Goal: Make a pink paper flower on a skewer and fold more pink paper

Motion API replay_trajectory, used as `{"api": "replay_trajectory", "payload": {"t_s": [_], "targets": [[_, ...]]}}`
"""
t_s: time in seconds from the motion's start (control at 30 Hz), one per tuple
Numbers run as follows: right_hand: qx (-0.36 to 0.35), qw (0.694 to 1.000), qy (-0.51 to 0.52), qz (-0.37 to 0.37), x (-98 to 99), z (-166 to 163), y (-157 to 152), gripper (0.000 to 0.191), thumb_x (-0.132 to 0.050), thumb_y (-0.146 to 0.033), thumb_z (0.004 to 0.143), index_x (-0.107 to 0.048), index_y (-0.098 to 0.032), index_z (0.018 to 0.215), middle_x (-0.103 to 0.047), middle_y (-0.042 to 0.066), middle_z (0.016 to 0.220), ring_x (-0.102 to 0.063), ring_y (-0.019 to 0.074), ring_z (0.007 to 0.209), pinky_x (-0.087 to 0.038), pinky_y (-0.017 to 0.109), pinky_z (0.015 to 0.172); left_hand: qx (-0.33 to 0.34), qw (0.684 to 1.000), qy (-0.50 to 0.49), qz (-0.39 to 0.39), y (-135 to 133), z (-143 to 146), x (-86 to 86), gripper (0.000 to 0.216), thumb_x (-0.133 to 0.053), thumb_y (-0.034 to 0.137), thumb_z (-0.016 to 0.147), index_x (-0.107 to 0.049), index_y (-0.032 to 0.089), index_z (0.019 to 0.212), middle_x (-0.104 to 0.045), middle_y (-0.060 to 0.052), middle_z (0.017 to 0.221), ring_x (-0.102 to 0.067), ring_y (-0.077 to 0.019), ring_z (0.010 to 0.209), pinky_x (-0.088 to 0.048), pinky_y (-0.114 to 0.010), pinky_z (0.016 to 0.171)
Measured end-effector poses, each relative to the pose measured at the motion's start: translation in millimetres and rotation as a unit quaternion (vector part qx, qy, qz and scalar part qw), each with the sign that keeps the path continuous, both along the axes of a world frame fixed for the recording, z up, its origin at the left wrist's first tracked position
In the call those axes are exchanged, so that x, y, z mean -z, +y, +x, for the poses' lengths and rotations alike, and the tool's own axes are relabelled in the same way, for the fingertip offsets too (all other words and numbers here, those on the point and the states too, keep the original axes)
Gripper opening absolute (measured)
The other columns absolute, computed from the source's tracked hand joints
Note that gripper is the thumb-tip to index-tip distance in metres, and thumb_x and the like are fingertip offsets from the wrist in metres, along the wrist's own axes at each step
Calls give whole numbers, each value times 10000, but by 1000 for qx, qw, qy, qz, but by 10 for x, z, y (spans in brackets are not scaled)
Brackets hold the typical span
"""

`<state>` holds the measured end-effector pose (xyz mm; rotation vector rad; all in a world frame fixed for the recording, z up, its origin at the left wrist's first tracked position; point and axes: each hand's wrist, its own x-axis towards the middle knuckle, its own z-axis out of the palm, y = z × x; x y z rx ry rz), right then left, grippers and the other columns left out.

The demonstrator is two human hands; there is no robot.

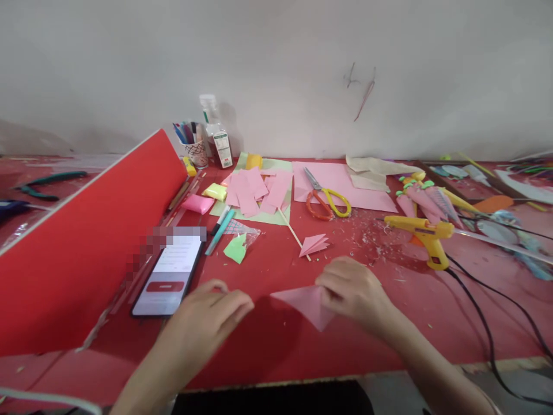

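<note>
My right hand (pixel 352 291) pinches a piece of pink paper (pixel 309 305) by its right side, just above the red tabletop. The paper looks folded, with one point toward the left and another downward. To its left, my left hand (pixel 211 320) is closed, thumb and fingers together, apart from the paper; nothing shows in it. It is close to the lower right corner of a lit phone (pixel 170 271). Beyond my right hand lies a fan-like folded pink paper piece (pixel 314 245), beside a thin wooden stick (pixel 294 233).
Scissors (pixel 326 199) lie on a pink sheet (pixel 367 199), near pink paper strips (pixel 246 193). A yellow glue gun (pixel 421 233) with black cords sits right, below pink cones (pixel 425 199). A red board (pixel 90 248) leans at left. A bottle (pixel 219 141) and pen cup (pixel 194 151) stand behind.
</note>
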<state>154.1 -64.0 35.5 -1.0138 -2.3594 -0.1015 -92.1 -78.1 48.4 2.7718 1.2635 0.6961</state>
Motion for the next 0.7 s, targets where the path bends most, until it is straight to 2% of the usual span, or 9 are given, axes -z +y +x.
{"api": "replay_trajectory", "payload": {"t_s": [0.07,0.1,0.13,0.2,0.3,0.47,0.6,0.7], "targets": [[49,999,1,-17,-19,155,-11,259,-380,-95,742,-491,-166,518,-454,-14,470,-367,95,478,-307,218,505,-59,998,11,-11,69,-246,-32,380,-248,280,890,-562,221,684,-619,36,585,-553,-122,539,-408,-219,500],[67,997,2,-24,-18,219,-21,250,-384,-109,755,-510,-163,546,-475,-7,485,-383,97,483,-312,217,505,-100,994,24,-29,116,-375,-38,308,-299,291,874,-565,217,736,-623,23,654,-570,-129,613,-439,-227,566],[80,996,2,-33,-8,269,-33,244,-386,-122,766,-525,-161,570,-499,1,503,-401,100,488,-320,218,507,-144,989,19,-15,170,-498,-33,281,-313,287,861,-563,206,762,-617,-7,743,-576,-149,708,-456,-251,638],[92,995,0,-45,29,323,-53,250,-382,-141,782,-539,-161,588,-532,15,528,-426,105,493,-327,219,504,-223,975,22,-3,285,-699,9,304,-268,224,841,-565,162,856,-541,-95,1010,-530,-211,933,-436,-342,793],[91,995,-3,-52,87,308,-56,267,-374,-149,788,-550,-163,587,-550,24,538,-448,110,498,-331,222,501,-316,944,93,-40,433,-856,135,390,-221,126,808,-609,163,797,-486,-120,1126,-486,-278,988,-399,-433,818],[75,996,-12,-44,94,225,-18,272,-376,-147,788,-570,-152,596,-565,36,542,-470,120,500,-333,231,494,-345,930,105,-76,544,-901,270,356,-288,145,799,-612,241,912,-503,-57,1172,-422,-322,1076,-364,-484,841],[73,996,-13,-46,85,216,-11,276,-376,-154,793,-574,-151,600,-567,35,537,-480,121,498,-339,229,493,-348,924,126,-94,551,-856,210,364,-284,155,805,-603,193,976,-471,-107,1209,-407,-344,1091,-324,-514,875],[77,996,-14,-53,94,221,-14,285,-371,-155,795,-571,-158,591,-568,30,537,-479,115,493,-341,223,493,-359,919,143,-76,542,-789,148,447,-203,89,798,-616,174,948,-455,-113,1213,-429,-313,1074,-353,-447,869]]}}
